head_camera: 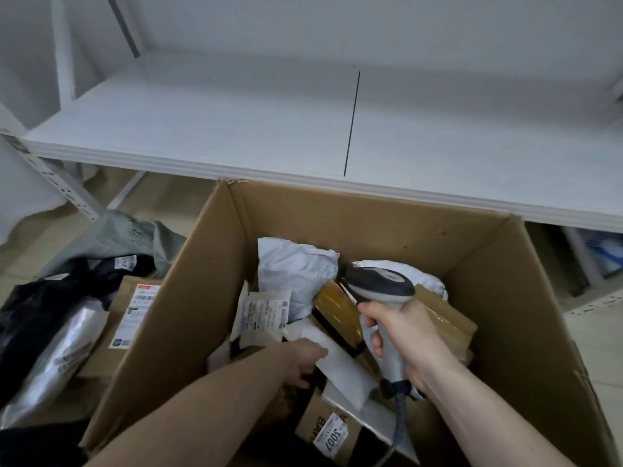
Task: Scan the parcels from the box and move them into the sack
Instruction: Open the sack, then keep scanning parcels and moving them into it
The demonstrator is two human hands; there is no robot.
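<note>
A wide, smooth white shelf [236, 129] runs across the twelve o'clock half of the view, flat and matte, with a thin dark seam line. Below it, filling the centre toward five o'clock, stands a large open box [387, 227] of plain brown corrugated cardboard, its straight walls creased at the corners. At nine o'clock, just beside the box's left wall, lies a grey sack [114, 237] of soft crinkled plastic, holding black and silvery glossy bags and a flat cardboard carton with a printed label. Inside the box sit the parcels: a crumpled white plastic mailer [296, 264] at twelve o'clock, a brown carton wrapped in shiny tape [340, 315] at centre, and a small carton with a label reading 3007 [328, 433] at six o'clock. The right hand [404, 342] grips the handle of a grey pistol-shaped scanner [381, 288], fingers curled round it, its coiled cable trailing toward six o'clock. The left hand [303, 362] reaches in and holds a flat white envelope [340, 369], fingers curled under its edge
</note>
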